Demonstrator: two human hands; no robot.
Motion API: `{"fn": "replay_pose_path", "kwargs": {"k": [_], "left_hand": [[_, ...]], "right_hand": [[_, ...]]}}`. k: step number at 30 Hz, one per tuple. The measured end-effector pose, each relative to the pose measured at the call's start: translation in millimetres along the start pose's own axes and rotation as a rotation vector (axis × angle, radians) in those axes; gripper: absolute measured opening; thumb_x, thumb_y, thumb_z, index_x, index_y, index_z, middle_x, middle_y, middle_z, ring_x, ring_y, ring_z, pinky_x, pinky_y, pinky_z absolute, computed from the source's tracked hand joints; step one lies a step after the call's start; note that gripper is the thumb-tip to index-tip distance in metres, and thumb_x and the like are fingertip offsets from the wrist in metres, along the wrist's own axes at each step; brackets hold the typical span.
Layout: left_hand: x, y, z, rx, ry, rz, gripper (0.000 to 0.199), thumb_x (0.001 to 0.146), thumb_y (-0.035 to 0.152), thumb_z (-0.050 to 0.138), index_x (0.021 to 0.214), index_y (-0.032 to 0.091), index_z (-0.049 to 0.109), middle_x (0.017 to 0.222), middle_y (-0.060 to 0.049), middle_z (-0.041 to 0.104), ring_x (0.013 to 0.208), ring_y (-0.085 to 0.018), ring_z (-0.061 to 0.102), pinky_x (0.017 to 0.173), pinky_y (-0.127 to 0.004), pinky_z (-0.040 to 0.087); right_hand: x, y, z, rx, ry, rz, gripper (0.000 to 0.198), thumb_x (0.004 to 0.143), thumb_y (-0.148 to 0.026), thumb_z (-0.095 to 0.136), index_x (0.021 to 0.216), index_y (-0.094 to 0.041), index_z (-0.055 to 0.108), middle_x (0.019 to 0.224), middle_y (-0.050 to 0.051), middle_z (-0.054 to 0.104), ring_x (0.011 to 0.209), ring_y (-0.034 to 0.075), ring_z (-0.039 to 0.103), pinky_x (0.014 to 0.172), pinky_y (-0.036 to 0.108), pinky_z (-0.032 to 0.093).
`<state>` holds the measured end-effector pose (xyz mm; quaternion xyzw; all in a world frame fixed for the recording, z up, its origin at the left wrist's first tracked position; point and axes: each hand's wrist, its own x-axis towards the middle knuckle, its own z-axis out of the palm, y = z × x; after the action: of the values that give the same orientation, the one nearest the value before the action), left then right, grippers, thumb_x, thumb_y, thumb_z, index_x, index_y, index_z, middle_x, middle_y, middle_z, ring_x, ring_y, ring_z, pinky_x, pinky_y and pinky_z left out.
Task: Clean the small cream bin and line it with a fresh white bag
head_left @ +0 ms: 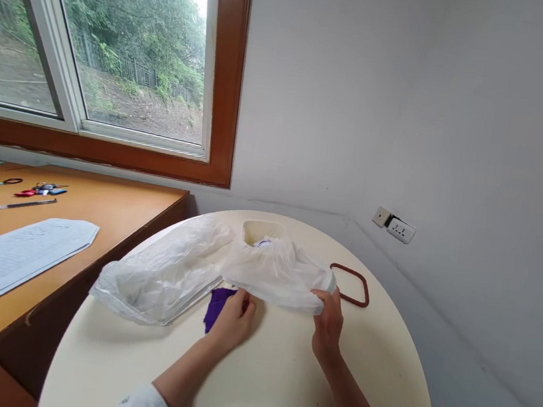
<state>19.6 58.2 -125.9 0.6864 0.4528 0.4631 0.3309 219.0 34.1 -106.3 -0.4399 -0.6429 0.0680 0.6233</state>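
Gripping the edge of the white plastic bag (274, 273) at its right end, the right hand (329, 319) in the head view has its thumb and fingers closed on a fold of the film. The bag lies at the far middle of the round table (271, 385), gathered around a rounded opening; a pale item with dark markings shows inside, too small to identify.

The left hand (236, 320) is positioned at the near edge of the bag, fingers curled and close together. Whether these fingers hold the film cannot be told. A purple piece (217, 307) with a ragged edge lies partly behind this hand, on its left side.

A crumpled stretch of white film (161, 269) extends to the left across the table; whether it is continuous with the bag is unclear. A red-brown frame (367, 292) with rounded corners lies flat on the table, beyond the right hand and to its right.

On the adjoining desk (119, 206), at left, are paper sheets (11, 261), a pen (17, 205) and a small red-and-blue bundle (48, 189). A socket plate (401, 230) is mounted on the right wall.
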Motion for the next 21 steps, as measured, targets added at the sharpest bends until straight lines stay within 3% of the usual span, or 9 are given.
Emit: {"fn": "replay_pose_path", "kwargs": {"k": [6,9,12,16,18,21], "left_hand": [[4.5,0.4,-7.8,-0.132,0.329,0.020,0.014,0.086,0.032,0.042,0.093,0.020,0.042,0.083,-0.002,0.059,0.072,-0.016,0.056,0.064,-0.028,0.041],[8.1,-0.6,-12.3,-0.120,0.446,0.062,0.016,0.084,0.032,0.045,0.094,0.020,0.042,0.085,-0.003,0.058,0.072,-0.016,0.055,0.063,-0.028,0.043],[10.4,-3.9,-15.6,-0.085,0.485,0.086,0.016,0.084,0.029,0.045,0.095,0.019,0.041,0.085,-0.004,0.057,0.073,-0.016,0.056,0.064,-0.029,0.044],[10.5,-8.1,-17.6,-0.003,0.474,0.093,0.016,0.084,0.028,0.045,0.096,0.018,0.042,0.080,-0.004,0.058,0.071,-0.016,0.057,0.064,-0.030,0.045],[9.9,-8.4,-18.2,0.020,0.469,0.087,0.016,0.083,0.028,0.046,0.095,0.018,0.043,0.079,-0.004,0.058,0.070,-0.017,0.057,0.064,-0.030,0.044],[9.0,-7.0,-19.1,0.043,0.464,0.078,0.015,0.081,0.029,0.047,0.091,0.018,0.044,0.076,-0.003,0.058,0.069,-0.018,0.056,0.063,-0.031,0.043]], "right_hand": [[-0.9,1.8,1.8,0.059,-0.052,0.079,0.027,0.087,-0.035,0.034,0.089,-0.022,0.057,0.086,0.005,0.054,0.088,0.022,0.049,0.080,0.037,0.039],[-1.3,8.4,7.6,0.183,-0.080,0.253,0.026,0.086,-0.036,0.035,0.090,-0.022,0.056,0.093,0.005,0.055,0.092,0.021,0.051,0.085,0.038,0.039],[-0.9,18.0,17.3,0.426,-0.089,0.551,0.024,0.084,-0.040,0.040,0.093,-0.023,0.053,0.098,0.005,0.057,0.095,0.021,0.054,0.085,0.038,0.043],[4.4,28.2,27.3,0.723,-0.035,0.936,0.036,0.082,-0.054,0.039,0.107,-0.028,0.045,0.102,0.005,0.060,0.092,0.021,0.061,0.077,0.040,0.049],[11.0,31.5,29.2,0.763,-0.028,1.026,0.041,0.082,-0.060,0.033,0.104,-0.028,0.047,0.101,0.006,0.062,0.089,0.021,0.063,0.073,0.040,0.051],[26.5,36.0,30.5,0.735,-0.110,1.053,0.049,0.083,-0.062,0.029,0.095,-0.023,0.055,0.094,0.010,0.066,0.084,0.022,0.065,0.067,0.039,0.051]]}}
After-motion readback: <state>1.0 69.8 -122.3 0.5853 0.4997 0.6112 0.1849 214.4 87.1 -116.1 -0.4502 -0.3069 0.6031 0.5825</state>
